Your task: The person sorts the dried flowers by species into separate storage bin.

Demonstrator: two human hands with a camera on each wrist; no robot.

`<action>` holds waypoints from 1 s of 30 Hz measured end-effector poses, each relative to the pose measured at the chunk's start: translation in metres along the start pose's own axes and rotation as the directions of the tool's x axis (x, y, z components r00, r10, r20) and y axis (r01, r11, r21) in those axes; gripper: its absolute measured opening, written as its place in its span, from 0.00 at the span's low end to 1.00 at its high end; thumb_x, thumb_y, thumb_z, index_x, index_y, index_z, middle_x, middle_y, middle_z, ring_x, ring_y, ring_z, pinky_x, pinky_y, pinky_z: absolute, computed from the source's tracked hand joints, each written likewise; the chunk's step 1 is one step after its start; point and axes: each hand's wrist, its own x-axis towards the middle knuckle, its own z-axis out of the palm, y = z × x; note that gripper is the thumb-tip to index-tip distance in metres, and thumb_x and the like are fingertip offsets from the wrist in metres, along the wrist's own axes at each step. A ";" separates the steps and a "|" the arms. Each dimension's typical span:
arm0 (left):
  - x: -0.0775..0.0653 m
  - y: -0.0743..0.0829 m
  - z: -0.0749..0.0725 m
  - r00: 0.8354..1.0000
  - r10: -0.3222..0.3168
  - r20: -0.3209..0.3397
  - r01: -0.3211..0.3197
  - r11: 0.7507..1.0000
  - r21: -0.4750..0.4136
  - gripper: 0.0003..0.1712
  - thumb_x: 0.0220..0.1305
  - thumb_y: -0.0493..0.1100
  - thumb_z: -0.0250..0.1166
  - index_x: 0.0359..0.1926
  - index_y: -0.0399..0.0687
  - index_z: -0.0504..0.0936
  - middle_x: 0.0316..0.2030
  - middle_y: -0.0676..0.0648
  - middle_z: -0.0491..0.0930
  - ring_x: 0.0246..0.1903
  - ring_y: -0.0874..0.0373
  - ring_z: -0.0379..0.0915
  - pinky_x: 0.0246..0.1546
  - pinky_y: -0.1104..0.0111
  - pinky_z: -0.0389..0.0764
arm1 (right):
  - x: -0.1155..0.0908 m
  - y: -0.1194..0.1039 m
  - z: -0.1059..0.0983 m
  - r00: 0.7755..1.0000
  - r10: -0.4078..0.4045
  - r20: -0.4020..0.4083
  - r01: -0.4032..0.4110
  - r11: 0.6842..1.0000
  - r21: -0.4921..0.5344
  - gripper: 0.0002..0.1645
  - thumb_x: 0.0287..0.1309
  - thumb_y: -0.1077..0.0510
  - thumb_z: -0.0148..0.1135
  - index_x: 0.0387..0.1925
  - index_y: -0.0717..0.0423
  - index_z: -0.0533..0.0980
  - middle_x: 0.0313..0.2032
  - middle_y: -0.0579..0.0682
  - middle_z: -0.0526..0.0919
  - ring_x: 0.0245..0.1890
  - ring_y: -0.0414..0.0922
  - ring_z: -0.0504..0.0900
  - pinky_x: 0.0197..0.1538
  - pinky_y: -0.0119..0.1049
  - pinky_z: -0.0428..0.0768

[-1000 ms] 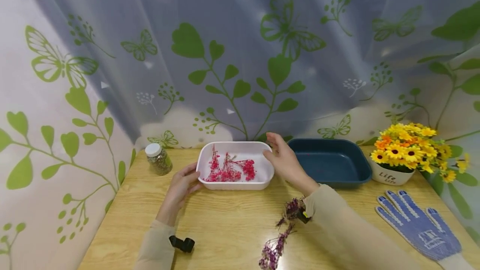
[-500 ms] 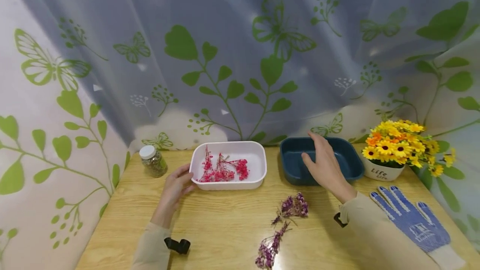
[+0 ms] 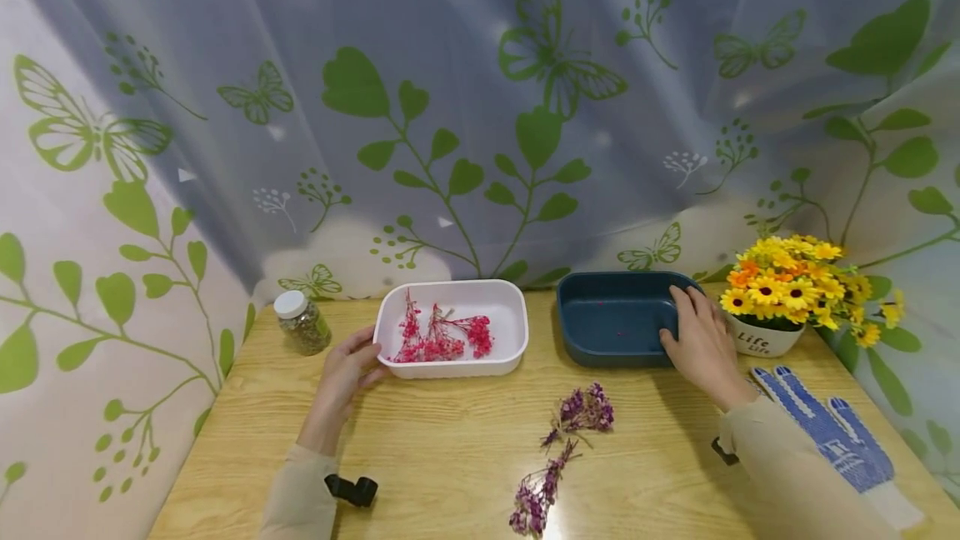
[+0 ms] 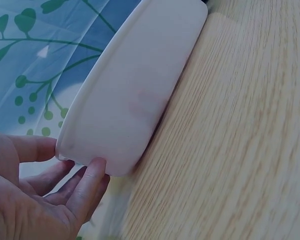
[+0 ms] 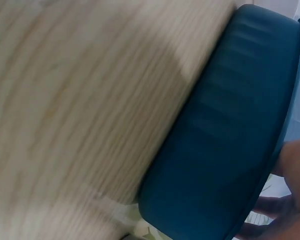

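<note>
At the left end of a white plastic tray, my left hand holds the corner. In the left wrist view, the thumb meets the rim and other fingers lie along the outer wall. Pink-red dried flower sprigs lie inside that tray. My right hand grips the right end of a dark blue tray, thumb over the near rim and fingers at the end wall. A few tiny red bits lie on the blue tray's floor. Two purple dried flower bunches lie on the wooden table in front.
A white-lidded jar stands left of the white tray. Right of the blue tray is a pot of yellow and orange flowers, with a blue-and-white work glove nearer me. A patterned curtain hangs behind the table.
My right hand has left the white tray's right end, passed over the blue tray, and taken hold of its right end. My left hand stays at the white tray; the head view has shifted slightly.
</note>
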 end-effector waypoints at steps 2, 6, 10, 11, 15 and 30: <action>-0.001 0.000 -0.001 1.000 0.004 -0.003 -0.004 1.000 -0.003 0.31 0.79 0.36 0.55 0.79 0.36 0.64 0.73 0.31 0.67 0.46 0.67 0.80 0.43 0.77 0.88 | -0.001 0.002 0.001 1.000 0.015 0.009 -0.014 1.000 -0.011 0.44 0.70 0.60 0.64 0.80 0.65 0.55 0.77 0.76 0.53 0.75 0.79 0.52 0.67 0.83 0.60; -0.003 0.000 -0.002 1.000 0.003 -0.006 -0.003 1.000 -0.007 0.31 0.80 0.37 0.55 0.79 0.36 0.63 0.74 0.31 0.66 0.45 0.68 0.80 0.43 0.78 0.87 | -0.002 0.003 0.002 1.000 0.022 0.016 -0.022 1.000 -0.012 0.43 0.70 0.60 0.64 0.79 0.66 0.56 0.77 0.77 0.53 0.74 0.80 0.52 0.68 0.82 0.59; -0.004 0.001 -0.005 1.000 -0.001 -0.008 0.001 1.000 -0.006 0.31 0.80 0.38 0.55 0.79 0.37 0.63 0.75 0.32 0.65 0.47 0.68 0.79 0.44 0.78 0.87 | -0.002 0.001 0.002 1.000 0.021 0.022 -0.021 1.000 -0.007 0.42 0.70 0.60 0.63 0.78 0.66 0.57 0.77 0.77 0.53 0.73 0.80 0.53 0.68 0.82 0.58; -0.004 0.001 -0.005 1.000 -0.001 -0.011 0.001 1.000 -0.005 0.31 0.80 0.38 0.55 0.79 0.37 0.63 0.75 0.32 0.65 0.47 0.68 0.79 0.45 0.78 0.87 | -0.002 0.001 0.002 1.000 0.019 0.021 -0.018 1.000 -0.004 0.42 0.70 0.60 0.63 0.78 0.67 0.57 0.77 0.77 0.53 0.73 0.80 0.53 0.68 0.82 0.58; -0.005 0.001 -0.007 1.000 0.001 -0.018 -0.001 1.000 -0.008 0.31 0.81 0.38 0.54 0.79 0.36 0.63 0.75 0.32 0.66 0.47 0.70 0.79 0.45 0.79 0.87 | -0.003 -0.003 0.004 1.000 0.009 0.009 -0.009 1.000 0.002 0.42 0.70 0.59 0.64 0.78 0.67 0.59 0.76 0.77 0.54 0.74 0.80 0.54 0.68 0.82 0.60; -0.026 0.031 0.017 0.858 0.434 -0.274 -0.383 0.897 0.221 0.21 0.75 0.34 0.59 0.66 0.36 0.77 0.65 0.37 0.78 0.62 0.47 0.72 0.54 0.80 0.74 | -0.007 -0.019 0.006 1.000 0.015 0.020 -0.015 1.000 0.011 0.43 0.71 0.57 0.64 0.79 0.63 0.57 0.77 0.76 0.53 0.73 0.81 0.53 0.63 0.82 0.63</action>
